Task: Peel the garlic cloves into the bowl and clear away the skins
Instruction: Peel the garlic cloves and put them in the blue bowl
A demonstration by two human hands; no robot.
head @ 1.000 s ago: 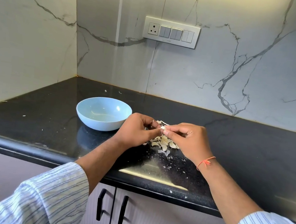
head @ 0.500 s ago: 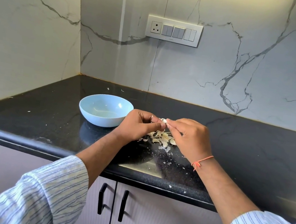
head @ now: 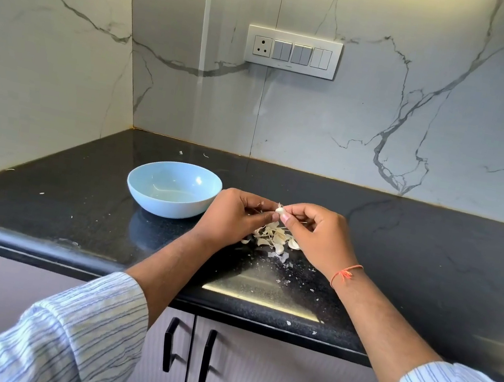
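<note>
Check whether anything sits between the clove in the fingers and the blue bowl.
Nothing visible does. The garlic clove is pinched between both hands above the counter; only the left hand itself lies toward the bowl, whose mouth is open.

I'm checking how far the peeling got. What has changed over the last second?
Hardly anything. Both hands, left and right, still pinch the same garlic clove above the skins, their grip unchanged. The bowl stays put beside them on the counter.

White blue-striped sleeves (head: 84,326) rolled up; orange thread (head: 345,273) round right wrist
</note>
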